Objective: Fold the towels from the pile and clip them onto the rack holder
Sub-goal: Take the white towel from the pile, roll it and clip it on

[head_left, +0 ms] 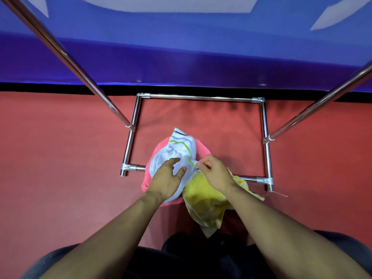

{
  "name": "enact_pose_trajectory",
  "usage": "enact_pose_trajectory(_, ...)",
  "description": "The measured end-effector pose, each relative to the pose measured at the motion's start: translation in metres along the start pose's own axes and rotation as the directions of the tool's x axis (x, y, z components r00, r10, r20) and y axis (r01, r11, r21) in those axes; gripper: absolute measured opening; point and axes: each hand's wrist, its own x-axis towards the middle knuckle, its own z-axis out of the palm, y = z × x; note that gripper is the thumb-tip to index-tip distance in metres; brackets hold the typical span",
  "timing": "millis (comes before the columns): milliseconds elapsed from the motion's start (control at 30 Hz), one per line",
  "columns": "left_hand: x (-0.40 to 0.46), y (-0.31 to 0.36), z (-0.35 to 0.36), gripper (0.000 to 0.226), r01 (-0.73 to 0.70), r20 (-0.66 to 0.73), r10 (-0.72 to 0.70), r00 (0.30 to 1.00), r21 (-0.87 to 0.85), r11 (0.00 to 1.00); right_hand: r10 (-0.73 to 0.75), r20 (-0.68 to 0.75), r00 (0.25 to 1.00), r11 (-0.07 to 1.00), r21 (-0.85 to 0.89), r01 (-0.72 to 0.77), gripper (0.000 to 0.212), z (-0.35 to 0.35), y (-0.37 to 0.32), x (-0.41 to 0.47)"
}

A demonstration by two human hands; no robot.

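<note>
we noted the white striped towel (177, 156) lay on top of the pile, draped over the pink towel (153, 178) and just beside the yellow towel (203, 200), the whole heap sitting across the near bar of the chrome rack base (265, 141) on the red floor (60, 178). judged as terry cloth, it would be light, limp and not slippery; it would sag from any single hold, so we reckoned the hemmed edge or two corners were the places to take it, never the middle. our left hand (167, 178) rested flat on the white cloth, fingers nearly straight and spread, thumb out, pressing rather than gripping. our right hand (213, 170) had thumb and forefinger pinched on the striped edge of the same towel, at the side nearest the yellow one, the other fingers curled. no clips were visible near the rack base. the two slanted poles (80, 73) rose from the base's side bars.
</note>
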Motion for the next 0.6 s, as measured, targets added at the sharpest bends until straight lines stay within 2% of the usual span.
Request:
enact_pose_trajectory(100, -0.014, 0.018, -0.015, 0.047, -0.044, 0.041, 0.047, 0.998, -0.086, 0.995, -0.080, 0.025, 0.996, 0.995, 0.058, 0.078, 0.013, -0.019, -0.053, -0.014)
enact_pose_trajectory(267, -0.053, 0.070, -0.048, 0.017, -0.234, 0.038, 0.245, 0.969, -0.189, 0.954, -0.274, 0.001, 0.962, 0.959, 0.069, 0.274, 0.010, -0.065, -0.143, -0.057)
enact_pose_trajectory(400, -0.091, 0.120, -0.075, 0.029, -0.337, -0.026, 0.344, 0.939, -0.277, 0.900, -0.381, -0.061, 0.923, 0.918, 0.098, 0.385, 0.010, -0.095, -0.208, -0.098)
enact_pose_trajectory(500, -0.123, 0.154, -0.092, 0.049, -0.412, -0.101, 0.400, 0.911, -0.274, 0.869, -0.446, -0.120, 0.887, 0.887, 0.073, 0.456, 0.013, -0.116, -0.249, -0.134)
enact_pose_trajectory(600, -0.161, 0.178, -0.103, 0.060, -0.459, -0.103, 0.448, 0.888, -0.255, 0.851, -0.495, -0.155, 0.855, 0.863, 0.027, 0.505, 0.015, -0.134, -0.283, -0.171)
